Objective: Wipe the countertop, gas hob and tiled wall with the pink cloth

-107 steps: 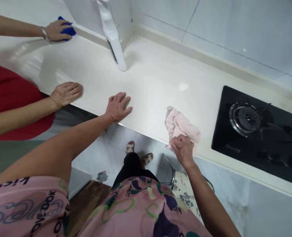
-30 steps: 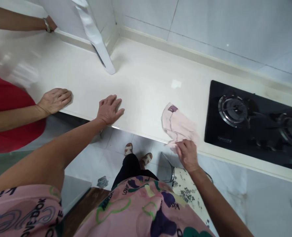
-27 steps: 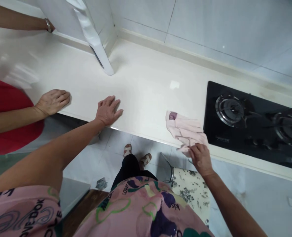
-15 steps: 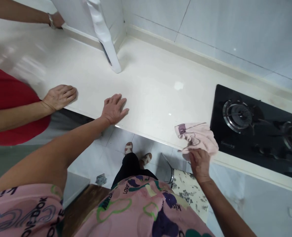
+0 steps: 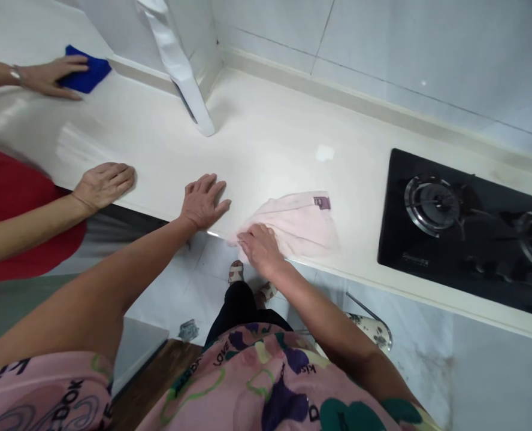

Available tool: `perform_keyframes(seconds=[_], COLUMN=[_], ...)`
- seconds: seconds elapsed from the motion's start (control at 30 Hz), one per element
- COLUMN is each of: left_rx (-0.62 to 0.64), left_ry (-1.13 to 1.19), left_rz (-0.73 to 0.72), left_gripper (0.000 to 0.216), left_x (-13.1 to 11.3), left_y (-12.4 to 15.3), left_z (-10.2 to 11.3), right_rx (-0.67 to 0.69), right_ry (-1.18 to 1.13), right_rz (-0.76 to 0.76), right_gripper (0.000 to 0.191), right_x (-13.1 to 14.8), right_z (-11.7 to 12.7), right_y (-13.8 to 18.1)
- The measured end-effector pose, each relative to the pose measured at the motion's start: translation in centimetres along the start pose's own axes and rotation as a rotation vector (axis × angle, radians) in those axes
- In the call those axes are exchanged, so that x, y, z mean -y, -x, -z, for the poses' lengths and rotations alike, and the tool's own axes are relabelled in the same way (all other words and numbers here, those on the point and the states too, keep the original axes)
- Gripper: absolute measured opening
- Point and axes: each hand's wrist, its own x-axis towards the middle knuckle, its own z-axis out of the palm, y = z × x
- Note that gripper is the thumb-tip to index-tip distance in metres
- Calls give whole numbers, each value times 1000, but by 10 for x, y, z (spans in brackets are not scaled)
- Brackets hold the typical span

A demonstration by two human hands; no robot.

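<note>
Under my right hand (image 5: 260, 248) a pale pink cloth (image 5: 302, 224) with a small purple label lies spread along the front edge of the white countertop (image 5: 266, 155). My fingers are bent and pressed onto the cloth's left end, part of which hangs over the edge. My left hand (image 5: 203, 202) rests flat on the counter to the left of the cloth, fingers spread, holding nothing. A little space separates that hand from the cloth.
A black gas stove (image 5: 468, 233) is set into the counter at the right. At the left a co-worker's hand (image 5: 53, 78) presses a blue cloth (image 5: 88, 73); their other hand (image 5: 106, 184) lies on the counter. A white upright panel (image 5: 180, 72) stands between. A chair (image 5: 369, 328) is below.
My right hand has swept left along the counter's edge with the pink cloth, which now lies flatter. The co-worker's far hand has come out from behind the panel with a blue cloth.
</note>
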Motion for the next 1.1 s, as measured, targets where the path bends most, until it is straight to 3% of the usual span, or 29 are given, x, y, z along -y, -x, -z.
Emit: perform_keyframes(seconds=[0.1, 0.2, 0.37, 0.57, 0.73, 0.87, 0.97, 1.1], left_rx=[-17, -18, -22, -21, -12, -10, -2, 5], left_ry=[-8, -7, -5, 16, -5, -22, -42, -48], left_rz=[-11, -21, -5, 2, 0, -2, -2, -5], left_gripper=[60, 60, 57, 57, 58, 61, 62, 62], left_x=[1, 2, 2, 4, 3, 1, 0, 0], left_y=[0, 0, -1, -2, -3, -3, -2, -2], left_z=[-1, -2, 0, 0, 0, 1, 1, 0], right_rx=[-148, -297, -230, -292, -414, -497, -523, -468], right_ry=[-39, 79, 243, 350, 487, 519, 549, 555], right_rz=[7, -167, -248, -326, -595, -762, -772, -669], right_gripper=[35, 42, 55, 58, 62, 70, 76, 76], right_x=[-18, -59, -104, -138, -213, -262, -264, -225], right_z=[22, 33, 10, -7, 4, 6, 1, -8], right_y=[-1, 14, 52, 138, 227, 264, 265, 233])
